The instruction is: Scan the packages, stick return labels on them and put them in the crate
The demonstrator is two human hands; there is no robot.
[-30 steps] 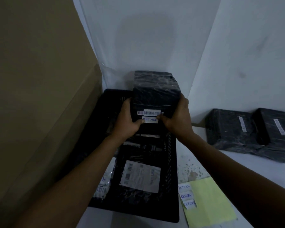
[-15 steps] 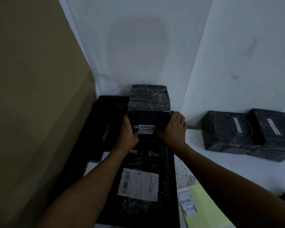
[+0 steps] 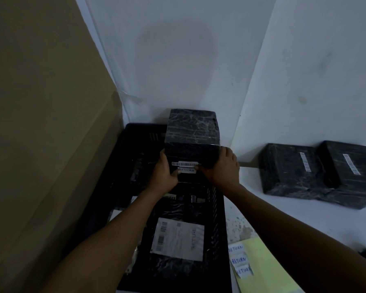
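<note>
Black-wrapped package (image 3: 192,132) gripped from both sides by left hand (image 3: 164,176) and right hand (image 3: 222,170) above the crate (image 3: 219,218).

A large brown cardboard sheet (image 3: 40,134) fills the left of the frame, leaning against the white wall (image 3: 177,60). A white surface (image 3: 304,218) spreads across the lower right, stained near its middle.

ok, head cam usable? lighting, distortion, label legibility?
Head view: dim and underexposed, the black crate interior nearly featureless; wide-angle bend in the wall edges; barcode strip on the held package visible but unreadable; RETURN labels legible; no glare.
</note>
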